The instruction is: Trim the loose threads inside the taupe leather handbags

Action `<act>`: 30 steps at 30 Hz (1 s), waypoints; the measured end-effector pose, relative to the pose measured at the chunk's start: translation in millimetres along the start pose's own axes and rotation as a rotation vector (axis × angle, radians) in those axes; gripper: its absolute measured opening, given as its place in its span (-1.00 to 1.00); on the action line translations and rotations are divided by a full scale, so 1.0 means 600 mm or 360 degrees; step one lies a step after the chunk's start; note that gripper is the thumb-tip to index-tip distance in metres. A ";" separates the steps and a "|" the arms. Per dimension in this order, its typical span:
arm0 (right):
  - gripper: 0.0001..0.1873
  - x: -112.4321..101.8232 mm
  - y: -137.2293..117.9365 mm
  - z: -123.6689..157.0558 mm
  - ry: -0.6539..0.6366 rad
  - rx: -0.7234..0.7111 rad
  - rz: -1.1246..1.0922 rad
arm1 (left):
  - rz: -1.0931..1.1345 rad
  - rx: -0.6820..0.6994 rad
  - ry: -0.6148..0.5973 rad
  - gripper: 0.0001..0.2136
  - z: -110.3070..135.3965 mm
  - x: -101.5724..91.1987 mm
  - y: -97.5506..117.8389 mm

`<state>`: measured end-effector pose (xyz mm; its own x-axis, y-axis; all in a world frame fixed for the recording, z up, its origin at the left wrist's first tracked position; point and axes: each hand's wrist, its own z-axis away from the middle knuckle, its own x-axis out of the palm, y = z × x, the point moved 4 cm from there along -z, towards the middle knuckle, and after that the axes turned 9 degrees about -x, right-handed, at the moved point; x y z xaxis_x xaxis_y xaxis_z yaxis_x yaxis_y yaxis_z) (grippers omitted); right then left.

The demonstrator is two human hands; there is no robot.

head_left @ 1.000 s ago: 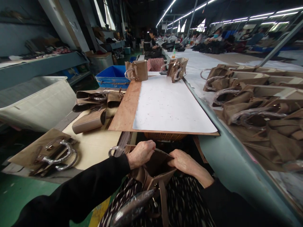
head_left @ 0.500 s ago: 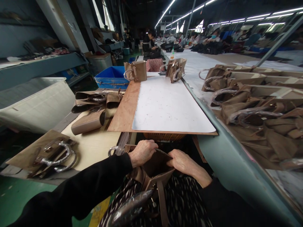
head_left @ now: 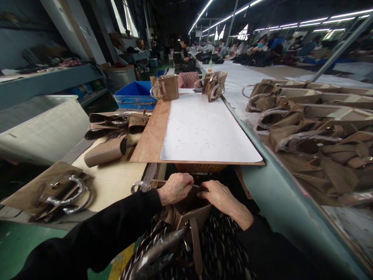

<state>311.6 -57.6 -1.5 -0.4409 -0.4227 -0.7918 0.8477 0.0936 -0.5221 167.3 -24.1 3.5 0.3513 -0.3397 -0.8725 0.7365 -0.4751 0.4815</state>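
A brown handbag (head_left: 196,212) rests on my lap with its mouth facing up. Its plastic-wrapped handle (head_left: 160,251) and a strap (head_left: 197,247) hang down on my side. My left hand (head_left: 176,188) is closed on the bag's far rim, fingers curled over the edge. Beside it, my right hand (head_left: 220,196) grips the rim on the right, its fingertips partly hidden inside the opening. The patterned cloth (head_left: 224,249) over my lap lies under the bag.
Ahead is a board (head_left: 151,134) covered by a white sheet (head_left: 210,128), with two handbags (head_left: 170,87) at its far end. More bags (head_left: 105,151) lie on the left table, and several (head_left: 317,132) fill the right table. A blue bin (head_left: 135,95) stands beyond.
My right hand has shifted left along the bag's rim, closer to my left hand. My left hand keeps its hold. The whole view has moved slightly.
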 end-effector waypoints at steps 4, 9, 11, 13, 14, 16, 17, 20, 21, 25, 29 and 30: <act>-0.76 0.002 -0.010 -0.012 0.0026 -0.0117 -0.0306 | 0.0040 -0.0054 -0.0011 -0.90 0.002 -0.005 -0.006; -0.75 0.003 -0.008 -0.018 0.0033 -0.0054 -0.0367 | 0.0084 -0.0034 -0.0025 -0.92 0.005 -0.009 -0.009; -0.74 0.000 -0.009 -0.015 0.0068 -0.0040 -0.0309 | 0.0084 -0.0039 -0.0043 -0.92 0.004 -0.007 -0.009; -0.73 -0.003 -0.013 -0.012 0.0101 -0.0060 -0.0261 | 0.0077 -0.0042 -0.0066 -0.90 0.001 -0.004 -0.009; -0.73 -0.003 -0.015 -0.011 0.0117 -0.0076 -0.0243 | 0.0067 -0.0038 -0.0078 -0.88 0.000 -0.002 -0.009; -0.73 -0.004 -0.017 -0.010 0.0152 -0.0098 -0.0211 | 0.0035 -0.0023 -0.0091 -0.85 -0.001 -0.001 -0.007; -0.73 -0.003 -0.017 -0.009 0.0168 -0.0103 -0.0197 | 0.0018 -0.0014 -0.0095 -0.83 -0.002 -0.001 -0.007; -0.73 0.000 -0.017 -0.010 0.0194 -0.0131 -0.0182 | -0.0012 0.0004 -0.0098 -0.81 -0.002 -0.002 -0.004; -0.73 0.001 -0.017 -0.011 0.0200 -0.0142 -0.0179 | -0.0013 0.0005 -0.0093 -0.81 -0.002 -0.002 -0.003; -0.73 0.004 -0.015 -0.013 0.0228 -0.0164 -0.0155 | 0.0003 -0.0031 -0.0054 -0.82 -0.002 -0.002 0.000; -0.73 0.006 -0.015 -0.015 0.0209 -0.0177 -0.0124 | 0.0044 -0.0095 -0.0041 -0.85 -0.002 0.002 -0.001; -0.74 0.007 -0.015 -0.016 0.0198 -0.0181 -0.0110 | 0.0051 -0.0111 -0.0033 -0.86 -0.001 0.003 -0.002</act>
<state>299.2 -51.6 -2.8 -0.5357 -0.3177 -0.7823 0.7787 0.1724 -0.6032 167.7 -23.5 1.3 0.3640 -0.3709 -0.8544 0.7639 -0.4059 0.5016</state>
